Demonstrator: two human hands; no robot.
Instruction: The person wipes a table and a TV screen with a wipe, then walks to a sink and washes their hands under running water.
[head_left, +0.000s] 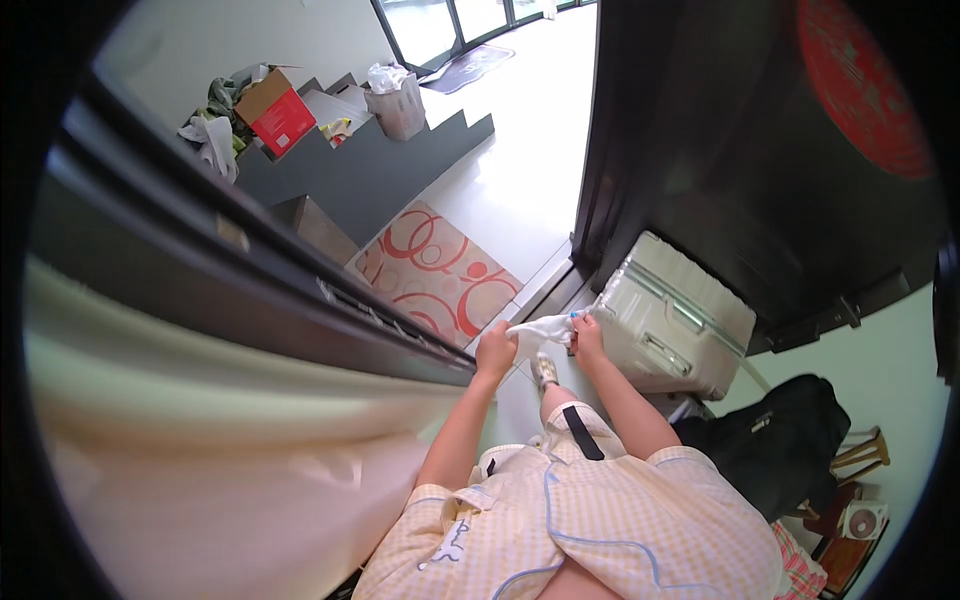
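Observation:
A white cloth (543, 330) is stretched between my two hands in front of my body. My left hand (496, 350) is closed on its left end, close to the dark door frame. The right end is gripped by my right hand (587, 335), beside the pale suitcase. Below the cloth, a foot in a light shoe (545, 369) stands on the tiled floor. The cloth hides part of the floor and some of my fingertips.
A silver-beige suitcase (680, 320) stands at the right by a dark door (720, 130). A red-patterned mat (440, 265) lies beyond the threshold. Boxes (282, 122) sit on grey steps (350, 175). A black bag (770, 440) is at the lower right.

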